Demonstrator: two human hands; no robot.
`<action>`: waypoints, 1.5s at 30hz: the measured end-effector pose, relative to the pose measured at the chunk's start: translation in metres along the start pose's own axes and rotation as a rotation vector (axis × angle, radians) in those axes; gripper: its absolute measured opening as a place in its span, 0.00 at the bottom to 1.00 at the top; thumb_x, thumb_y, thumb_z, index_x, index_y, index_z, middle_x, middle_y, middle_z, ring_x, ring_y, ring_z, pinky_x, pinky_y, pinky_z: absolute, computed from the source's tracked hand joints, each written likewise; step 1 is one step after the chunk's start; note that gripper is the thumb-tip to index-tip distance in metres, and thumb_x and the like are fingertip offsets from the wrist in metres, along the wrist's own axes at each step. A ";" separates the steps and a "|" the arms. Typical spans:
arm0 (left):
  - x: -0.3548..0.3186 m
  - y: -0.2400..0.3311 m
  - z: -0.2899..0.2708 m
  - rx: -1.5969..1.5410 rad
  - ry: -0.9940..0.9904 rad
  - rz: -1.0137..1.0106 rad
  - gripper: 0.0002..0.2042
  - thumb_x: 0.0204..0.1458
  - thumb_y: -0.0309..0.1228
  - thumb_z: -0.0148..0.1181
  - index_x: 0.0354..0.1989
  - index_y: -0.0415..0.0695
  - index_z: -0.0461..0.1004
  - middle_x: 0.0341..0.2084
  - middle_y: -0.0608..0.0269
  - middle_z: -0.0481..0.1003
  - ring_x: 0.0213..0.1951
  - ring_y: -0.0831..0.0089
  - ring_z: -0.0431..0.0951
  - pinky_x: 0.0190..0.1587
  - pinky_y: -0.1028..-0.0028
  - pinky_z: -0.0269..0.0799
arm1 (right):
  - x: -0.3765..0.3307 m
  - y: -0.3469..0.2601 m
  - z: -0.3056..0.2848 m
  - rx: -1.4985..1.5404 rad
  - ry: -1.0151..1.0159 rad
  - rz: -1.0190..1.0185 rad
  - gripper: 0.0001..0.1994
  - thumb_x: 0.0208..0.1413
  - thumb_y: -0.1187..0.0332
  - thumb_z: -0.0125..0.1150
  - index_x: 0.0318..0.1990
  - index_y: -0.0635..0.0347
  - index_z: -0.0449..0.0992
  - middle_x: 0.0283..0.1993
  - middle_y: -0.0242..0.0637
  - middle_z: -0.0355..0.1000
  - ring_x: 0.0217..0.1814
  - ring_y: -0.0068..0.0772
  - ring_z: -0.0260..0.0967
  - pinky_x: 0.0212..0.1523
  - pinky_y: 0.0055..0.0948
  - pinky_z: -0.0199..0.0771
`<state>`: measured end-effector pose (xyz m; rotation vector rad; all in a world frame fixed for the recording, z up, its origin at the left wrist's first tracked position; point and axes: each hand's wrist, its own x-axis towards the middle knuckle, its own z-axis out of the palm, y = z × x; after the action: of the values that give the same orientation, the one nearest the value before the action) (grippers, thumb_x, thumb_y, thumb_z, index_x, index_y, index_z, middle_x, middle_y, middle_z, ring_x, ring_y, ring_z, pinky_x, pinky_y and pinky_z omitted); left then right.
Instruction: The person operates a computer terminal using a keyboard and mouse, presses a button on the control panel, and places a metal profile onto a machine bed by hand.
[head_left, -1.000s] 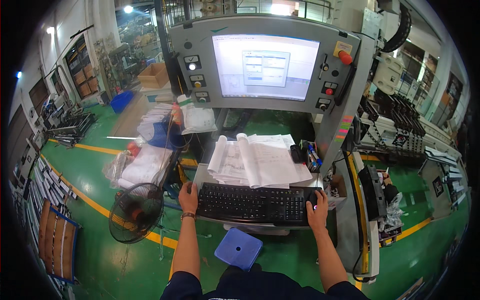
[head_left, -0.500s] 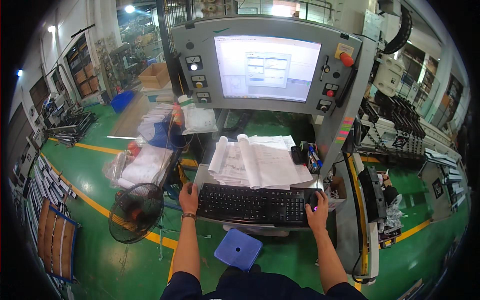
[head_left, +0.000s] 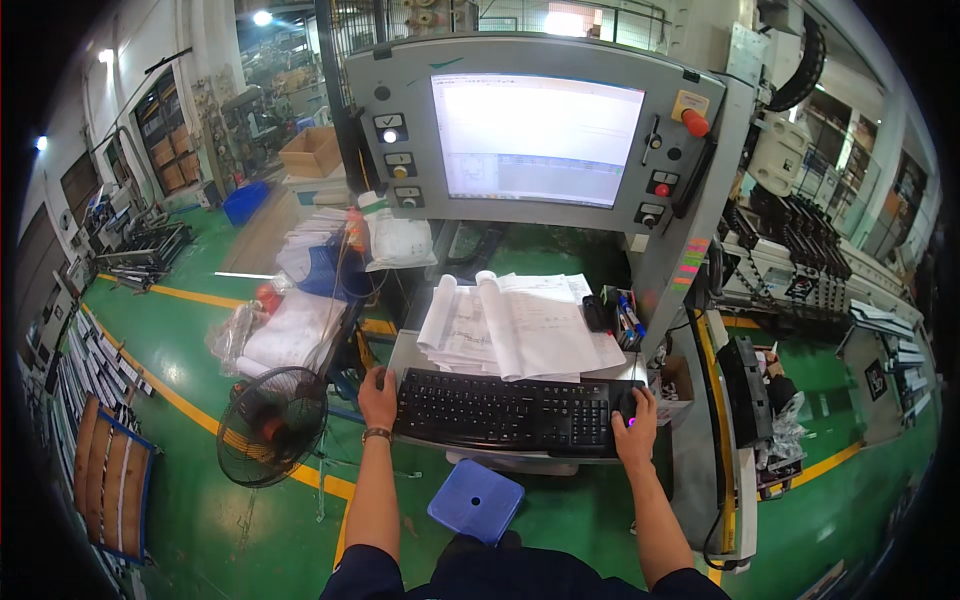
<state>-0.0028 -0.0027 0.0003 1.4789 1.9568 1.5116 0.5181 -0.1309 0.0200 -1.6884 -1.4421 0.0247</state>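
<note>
Head view: one black keyboard (head_left: 510,410), long axis left–right, lying on the pale shelf (head_left: 405,348) below one lit rectangular screen (head_left: 540,125). One dark rounded mouse (head_left: 627,398) at its right end, right hand (head_left: 637,430) closed over it. Left hand (head_left: 378,402) curled at keyboard's left end; grip cannot be told. White papers (head_left: 550,325) behind, two curls. One squarish blue stool (head_left: 458,492), round hole.

Two hands in play, one left hand (head_left: 377,402), one right hand (head_left: 636,434)! One keyboard (head_left: 505,411), one mouse (head_left: 626,400), one screen (head_left: 540,135)! Now one fan (head_left: 272,427), one blue stool (head_left: 476,502), one bracelet (head_left: 376,433), one big red knob (head_left: 694,122)! And the papers (head_left: 545,325)? Overlapping, so no count there!
</note>
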 end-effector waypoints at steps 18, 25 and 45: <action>-0.001 0.005 0.002 -0.042 0.037 0.011 0.17 0.66 0.37 0.69 0.52 0.34 0.83 0.43 0.45 0.87 0.47 0.52 0.88 0.52 0.60 0.81 | 0.002 -0.001 -0.001 -0.025 -0.040 0.067 0.29 0.62 0.65 0.72 0.69 0.63 0.72 0.76 0.57 0.62 0.77 0.64 0.62 0.75 0.51 0.65; 0.000 -0.002 0.007 -0.041 0.042 0.013 0.16 0.66 0.37 0.69 0.52 0.35 0.83 0.44 0.45 0.87 0.48 0.52 0.88 0.53 0.60 0.80 | 0.001 -0.003 -0.003 -0.015 -0.007 0.043 0.30 0.59 0.67 0.72 0.68 0.62 0.72 0.76 0.54 0.63 0.76 0.63 0.63 0.75 0.51 0.66; 0.002 -0.006 0.005 -0.007 0.028 0.008 0.17 0.66 0.38 0.68 0.53 0.36 0.83 0.44 0.45 0.86 0.47 0.52 0.87 0.53 0.59 0.81 | -0.003 -0.005 -0.005 0.053 0.058 0.021 0.28 0.50 0.69 0.68 0.62 0.62 0.78 0.71 0.51 0.70 0.70 0.61 0.71 0.70 0.51 0.72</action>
<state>-0.0032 0.0020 -0.0064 1.4721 1.9619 1.5494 0.5160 -0.1366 0.0240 -1.6483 -1.3692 0.0250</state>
